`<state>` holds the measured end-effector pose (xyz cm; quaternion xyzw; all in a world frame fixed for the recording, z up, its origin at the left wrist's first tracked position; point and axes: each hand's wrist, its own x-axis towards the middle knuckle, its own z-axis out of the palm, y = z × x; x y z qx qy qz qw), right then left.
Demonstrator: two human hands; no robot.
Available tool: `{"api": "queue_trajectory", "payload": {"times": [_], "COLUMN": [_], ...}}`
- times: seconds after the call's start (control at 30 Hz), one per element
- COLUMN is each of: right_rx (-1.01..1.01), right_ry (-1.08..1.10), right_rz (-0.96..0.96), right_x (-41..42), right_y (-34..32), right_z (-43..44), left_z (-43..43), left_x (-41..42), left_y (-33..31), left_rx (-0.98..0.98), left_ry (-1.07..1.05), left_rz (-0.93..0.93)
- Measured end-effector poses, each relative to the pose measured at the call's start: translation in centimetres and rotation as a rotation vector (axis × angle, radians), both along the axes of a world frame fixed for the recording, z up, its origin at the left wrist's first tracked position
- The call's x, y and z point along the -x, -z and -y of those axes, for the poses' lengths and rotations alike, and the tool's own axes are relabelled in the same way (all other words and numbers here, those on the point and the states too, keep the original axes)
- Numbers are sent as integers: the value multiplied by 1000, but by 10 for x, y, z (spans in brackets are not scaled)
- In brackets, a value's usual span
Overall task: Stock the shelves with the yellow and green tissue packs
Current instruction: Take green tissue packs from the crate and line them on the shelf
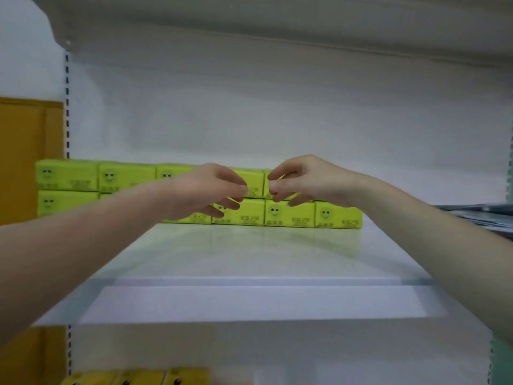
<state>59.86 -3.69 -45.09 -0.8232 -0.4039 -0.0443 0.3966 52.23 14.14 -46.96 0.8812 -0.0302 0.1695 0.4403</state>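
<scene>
Yellow-green tissue packs with smiley faces stand in two stacked rows at the back of the white shelf (249, 254). The top row (69, 175) runs from the left and ends about the middle; the bottom row (288, 213) reaches further right. My left hand (211, 187) and my right hand (308, 179) hover side by side in front of the top row's right end, fingertips facing each other. Between them shows one top-row pack (254, 182). Both hands have loosely curled fingers and hold nothing that I can see. My forearms hide part of both rows.
The shelf above (277, 29) hangs low overhead. A brown cardboard surface (25, 162) stands to the left of the slotted upright (67, 107). More yellow packs (138, 377) lie on the lower shelf at bottom left. Flat dark items (483, 215) lie on the neighbouring shelf at right.
</scene>
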Motion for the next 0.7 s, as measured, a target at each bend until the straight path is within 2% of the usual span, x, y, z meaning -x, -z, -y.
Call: {"api": "queue_trajectory", "payload": {"times": [0.2, 0.37, 0.53, 0.7], "right_rx": [26, 100, 200, 411], "right_ry": [-288, -543, -789, -972], "right_rz": [81, 130, 127, 16], "right_x": [94, 200, 306, 400], "right_y": [17, 54, 137, 250], "right_z": [-131, -239, -332, -400], "left_z": [-87, -160, -218, -242], "left_x": [125, 256, 392, 503], "left_y": [18, 69, 163, 282], "left_rx": [126, 197, 338, 486], "left_ry": [-159, -412, -736, -1030], "left_rz": [84, 104, 41, -167]}}
